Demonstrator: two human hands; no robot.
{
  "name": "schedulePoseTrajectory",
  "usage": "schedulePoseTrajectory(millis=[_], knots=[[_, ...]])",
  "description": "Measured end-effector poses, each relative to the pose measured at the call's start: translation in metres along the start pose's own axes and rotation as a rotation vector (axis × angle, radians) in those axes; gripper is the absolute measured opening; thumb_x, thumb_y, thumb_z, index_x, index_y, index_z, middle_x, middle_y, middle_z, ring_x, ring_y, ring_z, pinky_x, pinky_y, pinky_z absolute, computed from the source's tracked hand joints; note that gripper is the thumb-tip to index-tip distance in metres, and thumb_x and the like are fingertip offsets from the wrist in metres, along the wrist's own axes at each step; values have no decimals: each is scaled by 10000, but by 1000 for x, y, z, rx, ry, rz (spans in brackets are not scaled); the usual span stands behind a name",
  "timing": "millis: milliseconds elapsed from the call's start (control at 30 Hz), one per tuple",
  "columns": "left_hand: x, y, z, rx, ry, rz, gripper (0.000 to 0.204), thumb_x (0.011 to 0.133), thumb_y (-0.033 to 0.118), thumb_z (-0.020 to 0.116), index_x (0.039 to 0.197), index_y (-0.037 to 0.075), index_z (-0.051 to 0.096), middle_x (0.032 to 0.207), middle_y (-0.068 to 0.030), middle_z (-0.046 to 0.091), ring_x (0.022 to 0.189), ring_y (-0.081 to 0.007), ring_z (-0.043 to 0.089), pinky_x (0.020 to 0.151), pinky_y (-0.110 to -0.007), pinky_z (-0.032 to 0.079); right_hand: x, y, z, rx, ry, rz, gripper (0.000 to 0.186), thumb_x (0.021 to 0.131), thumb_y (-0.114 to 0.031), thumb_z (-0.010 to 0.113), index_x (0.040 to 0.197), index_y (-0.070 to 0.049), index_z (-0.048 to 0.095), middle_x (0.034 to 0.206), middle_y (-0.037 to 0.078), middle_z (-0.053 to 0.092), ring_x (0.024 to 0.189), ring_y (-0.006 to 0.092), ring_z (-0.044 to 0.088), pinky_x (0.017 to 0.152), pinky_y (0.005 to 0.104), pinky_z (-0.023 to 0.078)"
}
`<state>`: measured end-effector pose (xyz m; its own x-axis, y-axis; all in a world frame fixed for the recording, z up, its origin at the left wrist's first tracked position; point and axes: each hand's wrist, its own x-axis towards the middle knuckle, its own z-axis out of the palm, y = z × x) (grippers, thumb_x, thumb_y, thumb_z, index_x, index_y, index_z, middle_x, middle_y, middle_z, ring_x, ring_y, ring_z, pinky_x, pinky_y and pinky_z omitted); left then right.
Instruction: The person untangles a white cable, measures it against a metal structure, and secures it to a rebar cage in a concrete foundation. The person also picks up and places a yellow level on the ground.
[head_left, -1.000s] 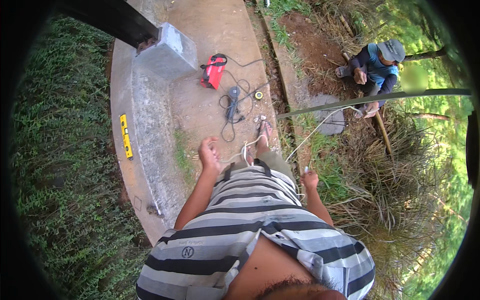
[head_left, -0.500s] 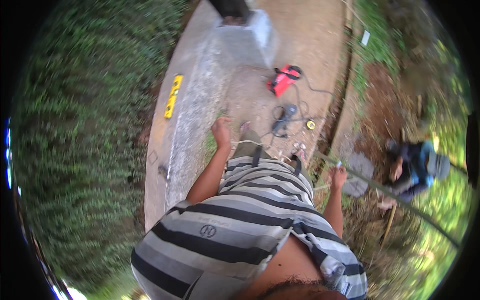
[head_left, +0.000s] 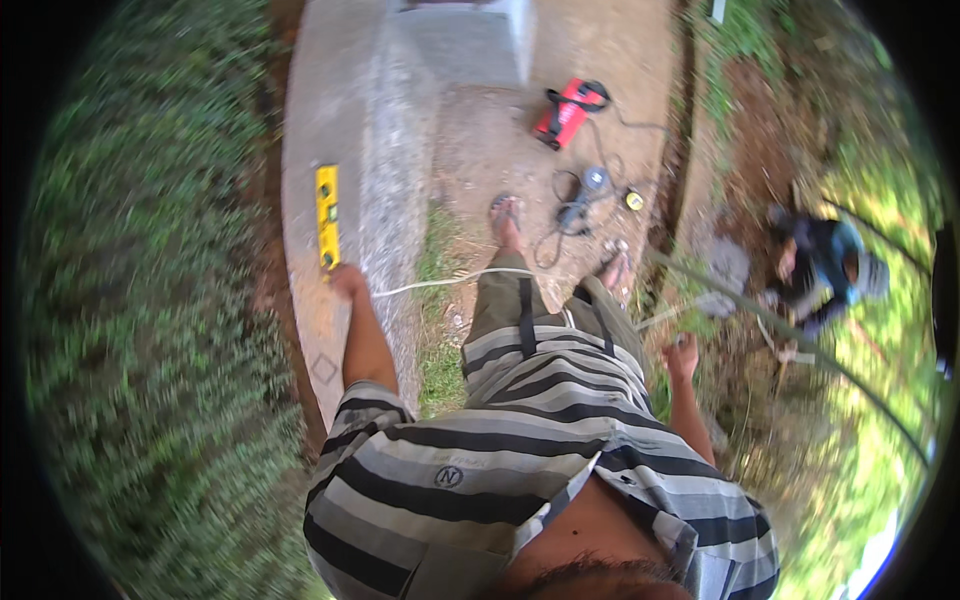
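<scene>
My left hand [head_left: 346, 282] reaches to the near end of a yellow spirit level [head_left: 328, 218], which lies on the concrete ledge [head_left: 325, 120]. Its fingers are blurred, so whether they grip the level does not show. A thin pale cord [head_left: 440, 282] runs from beside my left wrist across the front of my legs. At my right side, my right hand [head_left: 682, 357] is closed, fingers curled, with a small pale thing at its fingertips that I cannot make out. Another pale strip [head_left: 665, 317] shows near that hand.
On the path ahead are a red machine with a black strap [head_left: 564, 116], a grey corded power tool [head_left: 580, 205] and a yellow tape measure [head_left: 634, 200]. A concrete post base [head_left: 470, 45] stands beyond. Hedge [head_left: 150, 250] borders the left. A person [head_left: 835, 265] crouches right, beyond a dark pole [head_left: 780, 320].
My left hand has moved left and outward to the spirit level's near end. The cord now stretches across my front. My right hand stays closed at my side.
</scene>
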<state>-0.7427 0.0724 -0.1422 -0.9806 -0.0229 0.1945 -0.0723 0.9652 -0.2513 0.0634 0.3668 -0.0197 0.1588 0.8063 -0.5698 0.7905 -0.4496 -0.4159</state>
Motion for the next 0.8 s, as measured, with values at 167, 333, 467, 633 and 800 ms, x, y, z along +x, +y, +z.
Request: schedulePoseTrajectory(millis=[167,333,467,633,800], knots=[[104,59,-17,-106,-506,113,942,830,701,681,1436,14,465,1184,-260,699,1079,-461,683,892,-561,555,-92,-164,26,185,39,79,474,943,-97,527,1416,-85,515,834,118,742,720,175,710,681,313,565],[125,65,-14,-31,-583,307,771,747,594,831,1217,21,618,1169,-213,709,1053,-428,701,866,-554,563,-135,-244,63,119,-81,19,443,942,-11,512,1381,-67,535,857,127,742,745,184,715,709,333,569],[119,65,-32,-67,-627,415,685,810,573,792,1156,0,651,1119,-230,713,990,-422,715,820,-529,573,-171,-251,91,157,-61,48,299,920,-94,541,1208,-19,570,837,163,744,777,263,743,739,396,578],[69,80,-68,-376,-702,497,700,901,561,716,1076,-115,672,1086,-304,697,981,-478,683,836,-520,538,-192,-212,115,315,-15,63,236,903,-135,524,1093,4,531,823,181,727,763,283,735,718,406,575],[-15,137,-149,-853,-741,898,601,967,459,683,1111,-123,654,1024,-284,700,942,-414,674,845,-467,524,-238,-229,119,960,-139,93,126,899,-125,529,997,-50,506,845,99,615,760,240,680,731,383,581]])
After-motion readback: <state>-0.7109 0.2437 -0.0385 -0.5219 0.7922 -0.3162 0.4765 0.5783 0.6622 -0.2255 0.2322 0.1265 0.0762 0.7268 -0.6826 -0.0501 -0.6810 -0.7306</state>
